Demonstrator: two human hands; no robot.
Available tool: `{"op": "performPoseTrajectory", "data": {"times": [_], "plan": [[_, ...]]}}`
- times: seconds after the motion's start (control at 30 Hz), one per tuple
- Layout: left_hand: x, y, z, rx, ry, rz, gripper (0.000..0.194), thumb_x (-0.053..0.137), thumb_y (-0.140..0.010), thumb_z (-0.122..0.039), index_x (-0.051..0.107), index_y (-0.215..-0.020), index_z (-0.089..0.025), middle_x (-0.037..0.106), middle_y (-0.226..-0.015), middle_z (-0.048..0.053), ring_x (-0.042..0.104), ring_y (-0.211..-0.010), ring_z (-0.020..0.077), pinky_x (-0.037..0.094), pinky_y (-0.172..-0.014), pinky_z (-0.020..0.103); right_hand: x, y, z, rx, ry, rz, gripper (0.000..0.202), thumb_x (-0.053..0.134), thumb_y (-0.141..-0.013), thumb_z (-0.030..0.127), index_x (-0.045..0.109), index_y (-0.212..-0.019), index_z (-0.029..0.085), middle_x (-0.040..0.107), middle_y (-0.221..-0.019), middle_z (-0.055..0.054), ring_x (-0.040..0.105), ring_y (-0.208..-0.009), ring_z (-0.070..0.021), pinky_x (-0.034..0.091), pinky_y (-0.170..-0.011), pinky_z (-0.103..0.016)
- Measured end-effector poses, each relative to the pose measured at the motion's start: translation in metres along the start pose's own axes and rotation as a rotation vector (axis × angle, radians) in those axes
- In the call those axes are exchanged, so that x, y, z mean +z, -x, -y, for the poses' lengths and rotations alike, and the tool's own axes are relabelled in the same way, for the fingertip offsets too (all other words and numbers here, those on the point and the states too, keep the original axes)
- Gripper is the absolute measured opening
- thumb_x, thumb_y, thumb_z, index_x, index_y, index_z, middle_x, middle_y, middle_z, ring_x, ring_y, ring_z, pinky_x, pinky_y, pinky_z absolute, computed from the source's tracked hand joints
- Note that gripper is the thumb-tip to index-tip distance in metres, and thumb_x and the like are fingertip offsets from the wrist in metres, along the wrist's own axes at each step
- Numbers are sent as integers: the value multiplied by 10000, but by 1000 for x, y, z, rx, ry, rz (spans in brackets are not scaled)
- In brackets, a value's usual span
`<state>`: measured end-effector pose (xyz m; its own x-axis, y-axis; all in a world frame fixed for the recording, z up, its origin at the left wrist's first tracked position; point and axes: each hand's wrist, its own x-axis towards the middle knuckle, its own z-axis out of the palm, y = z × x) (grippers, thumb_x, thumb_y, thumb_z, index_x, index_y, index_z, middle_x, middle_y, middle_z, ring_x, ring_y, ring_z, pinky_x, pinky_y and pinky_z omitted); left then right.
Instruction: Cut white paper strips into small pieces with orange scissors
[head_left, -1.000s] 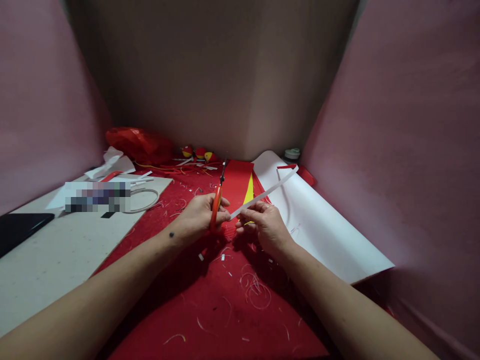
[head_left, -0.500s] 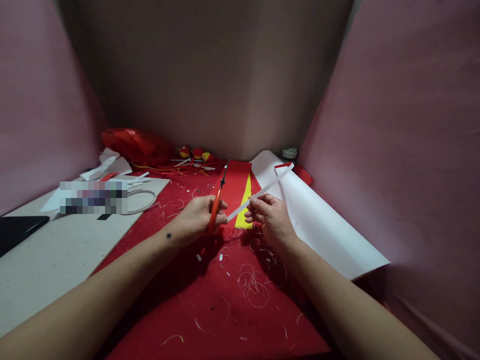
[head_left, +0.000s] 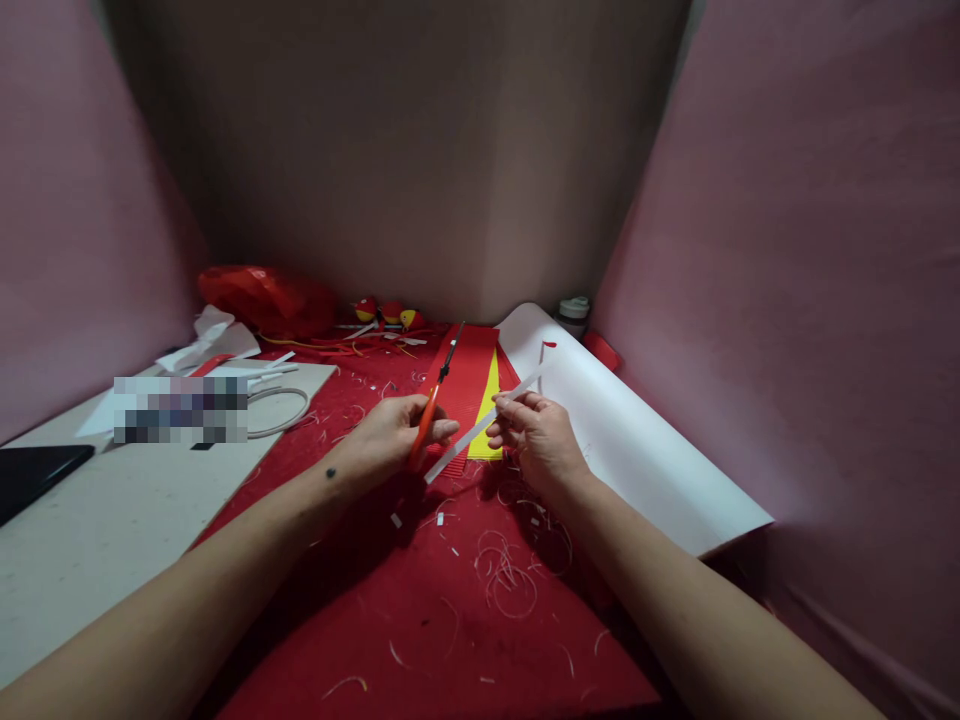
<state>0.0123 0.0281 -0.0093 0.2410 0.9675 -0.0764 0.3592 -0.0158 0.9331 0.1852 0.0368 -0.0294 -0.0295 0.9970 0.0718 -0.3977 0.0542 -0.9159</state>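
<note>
Orange-handled scissors (head_left: 426,420) sit in my left hand (head_left: 390,430), their dark blades pointing away from me and looking closed. My right hand (head_left: 536,430) pinches a narrow white paper strip (head_left: 466,438) between thumb and fingers. The strip slants from its lower end, near my left thumb, up to the right past my right fingers. A thin piece with a red tip (head_left: 549,345) shows by its far end; how they join I cannot tell. Beneath and beyond my hands lie red corrugated sheets (head_left: 469,370) and a yellow corrugated sheet (head_left: 487,435).
A curled white sheet (head_left: 637,450) lies at the right. On the left are a pale board (head_left: 135,540), a black flat object (head_left: 45,475) and a grey loop (head_left: 281,412). Red-and-yellow small figures (head_left: 390,312) and a red plastic bag (head_left: 262,300) sit behind. Thin scraps litter the red cloth (head_left: 420,640).
The white strip has shifted down and left through my right hand's grasp, so its near end now extends past my left thumb. My left thumb has come off the strip. The scissors stay in my left hand.
</note>
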Motion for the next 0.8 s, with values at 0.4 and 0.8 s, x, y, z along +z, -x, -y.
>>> {"op": "performPoseTrajectory", "data": {"times": [0.4,0.8], "plan": [[0,12,-9,-77,122,252,250,649,-599,-246,500,-783,-165,472,-539,-61,415,-437,65,304,-432,202,0,-1,-4,44,-48,41,163,670,-634,225,537,-660,135,530,-528,22,555,-463,-94,445,-422,-196],[-2,14,-9,48,101,338,249,574,-728,-403,538,-791,-165,415,-514,-55,351,-419,58,264,-408,202,1,-1,3,-30,-48,-20,167,667,-623,217,521,-655,141,526,-523,28,535,-454,-90,390,-382,-188]]}}
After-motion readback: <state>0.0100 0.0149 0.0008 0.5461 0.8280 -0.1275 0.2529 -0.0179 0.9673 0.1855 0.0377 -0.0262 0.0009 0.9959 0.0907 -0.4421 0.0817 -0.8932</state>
